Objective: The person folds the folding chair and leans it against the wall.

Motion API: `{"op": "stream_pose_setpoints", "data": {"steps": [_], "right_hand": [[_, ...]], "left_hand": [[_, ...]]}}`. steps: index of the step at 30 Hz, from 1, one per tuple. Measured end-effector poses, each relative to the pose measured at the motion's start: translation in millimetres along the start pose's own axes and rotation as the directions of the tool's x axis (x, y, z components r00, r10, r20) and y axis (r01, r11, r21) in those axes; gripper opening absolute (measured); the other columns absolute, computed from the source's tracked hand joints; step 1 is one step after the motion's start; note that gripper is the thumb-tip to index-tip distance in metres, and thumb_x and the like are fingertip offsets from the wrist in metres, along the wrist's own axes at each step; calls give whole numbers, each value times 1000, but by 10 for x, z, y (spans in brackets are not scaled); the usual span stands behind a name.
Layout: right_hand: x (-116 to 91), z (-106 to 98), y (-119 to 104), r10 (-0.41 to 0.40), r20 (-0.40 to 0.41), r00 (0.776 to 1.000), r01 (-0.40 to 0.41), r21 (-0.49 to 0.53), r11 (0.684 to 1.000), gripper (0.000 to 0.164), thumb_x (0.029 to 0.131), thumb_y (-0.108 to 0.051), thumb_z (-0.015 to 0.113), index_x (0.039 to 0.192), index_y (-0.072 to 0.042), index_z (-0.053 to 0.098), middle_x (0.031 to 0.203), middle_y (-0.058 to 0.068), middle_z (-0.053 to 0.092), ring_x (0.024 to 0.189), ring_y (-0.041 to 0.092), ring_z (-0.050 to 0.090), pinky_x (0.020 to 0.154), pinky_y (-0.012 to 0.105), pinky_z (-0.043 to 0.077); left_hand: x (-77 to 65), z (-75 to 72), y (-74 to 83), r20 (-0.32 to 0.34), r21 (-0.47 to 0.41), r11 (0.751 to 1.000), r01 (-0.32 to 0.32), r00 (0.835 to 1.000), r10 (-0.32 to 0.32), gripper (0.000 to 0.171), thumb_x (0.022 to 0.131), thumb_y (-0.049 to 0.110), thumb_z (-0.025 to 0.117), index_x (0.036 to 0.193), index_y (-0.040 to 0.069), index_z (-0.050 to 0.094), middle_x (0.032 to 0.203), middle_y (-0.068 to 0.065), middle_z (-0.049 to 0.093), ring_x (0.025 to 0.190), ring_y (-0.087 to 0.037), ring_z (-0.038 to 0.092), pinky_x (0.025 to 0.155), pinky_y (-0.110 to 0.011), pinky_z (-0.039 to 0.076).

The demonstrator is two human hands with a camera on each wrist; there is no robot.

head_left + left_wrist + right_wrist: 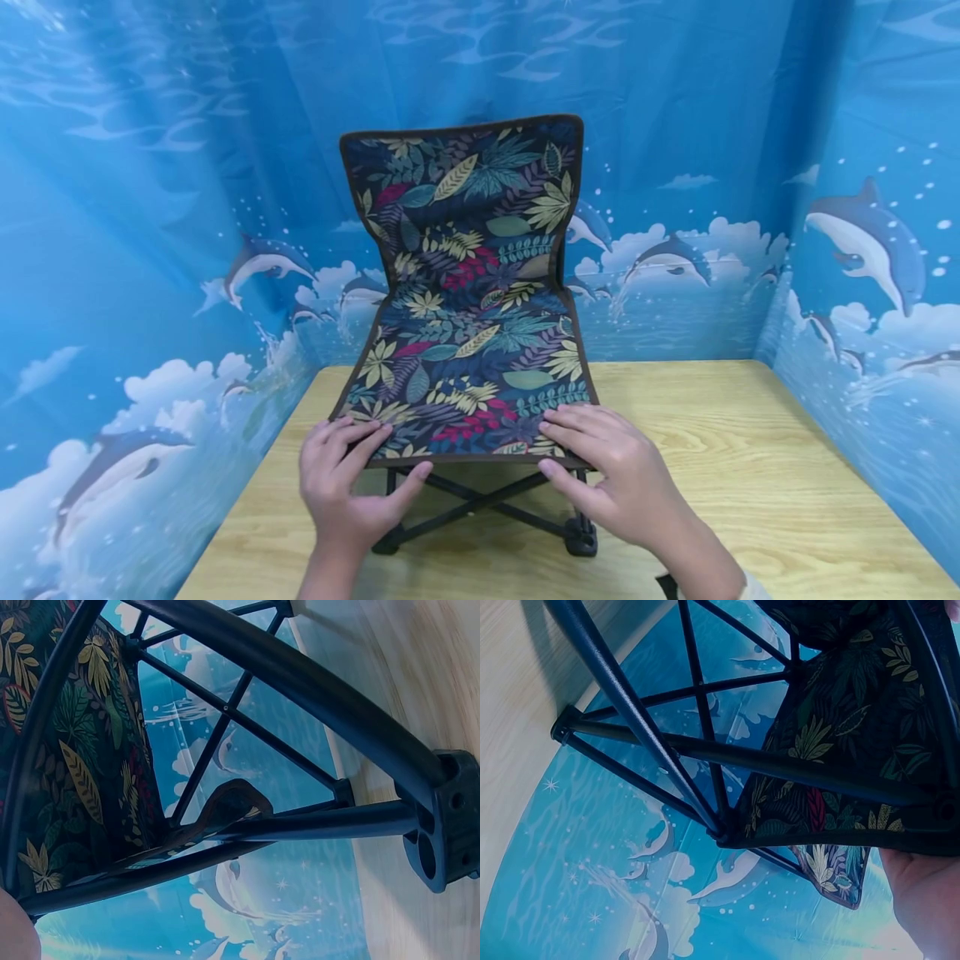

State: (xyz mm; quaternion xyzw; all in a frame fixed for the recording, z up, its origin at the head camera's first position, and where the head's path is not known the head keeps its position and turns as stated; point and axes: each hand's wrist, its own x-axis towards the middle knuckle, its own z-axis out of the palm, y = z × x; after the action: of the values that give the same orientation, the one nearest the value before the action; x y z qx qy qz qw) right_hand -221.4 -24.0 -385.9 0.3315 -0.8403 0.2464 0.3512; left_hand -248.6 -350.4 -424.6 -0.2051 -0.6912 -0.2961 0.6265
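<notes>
A folding camping chair (468,333) with leaf-printed fabric stands unfolded, its seat toward me. My left hand (348,479) rests on the seat's front left corner, fingers lying on the fabric and thumb out before the front edge. At the front right corner, my right hand (618,467) lies with its fingers on the seat and its thumb by the edge. Crossed black legs (480,500) show beneath. The left wrist view looks under the chair at a dark tube (315,690) and a plastic foot (450,821). In the right wrist view, part of the right hand (922,900) touches the seat's side.
The chair stands on a light wood-grain table (712,442). Blue curtains (675,108) printed with dolphins and clouds enclose the back and both sides. A black strap (666,585) shows at the right wrist.
</notes>
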Motion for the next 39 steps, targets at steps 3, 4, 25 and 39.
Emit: {"op": "stream_pose_setpoints", "data": {"steps": [3, 4, 25, 39], "right_hand": [[0, 2, -10, 2, 0, 1000, -2, -3, 1000, 36, 93, -37, 81, 125, -19, 80, 132, -1, 76, 127, 23, 70, 121, 25, 39], [0, 2, -13, 3, 0, 1000, -3, -3, 1000, 36, 93, -37, 81, 125, -19, 80, 132, -1, 76, 127, 23, 70, 122, 25, 38], [-2, 33, -28, 33, 0, 999, -33, 11, 999, 38, 89, -31, 85, 125, -19, 80, 131, -1, 76, 127, 24, 70, 122, 15, 32], [2, 25, -38, 60, -3, 998, -60, 21, 998, 40, 85, -24, 88, 123, -18, 80, 130, 1, 77, 127, 26, 69, 121, 13, 32]], "left_hand": [[6, -1, -1, -4, -6, 1000, -1, 1000, 1, 66, 83, 69, 79, 91, 3, 84, 86, -16, 78, 89, -43, 68, 111, -40, 43], [8, 0, -2, -6, -10, 1000, -2, 1000, 2, 66, 83, 68, 80, 91, 3, 84, 86, -16, 78, 89, -43, 68, 111, -40, 44], [-4, -24, -57, 12, -8, 1000, -25, 1000, 25, 64, 83, 67, 79, 93, 4, 85, 88, -15, 78, 91, -42, 68, 104, -53, 45], [-15, -38, -36, 26, 8, 1000, -11, 1000, 11, 64, 84, 67, 79, 95, 5, 85, 90, -13, 78, 93, -42, 68, 99, -59, 46]]}}
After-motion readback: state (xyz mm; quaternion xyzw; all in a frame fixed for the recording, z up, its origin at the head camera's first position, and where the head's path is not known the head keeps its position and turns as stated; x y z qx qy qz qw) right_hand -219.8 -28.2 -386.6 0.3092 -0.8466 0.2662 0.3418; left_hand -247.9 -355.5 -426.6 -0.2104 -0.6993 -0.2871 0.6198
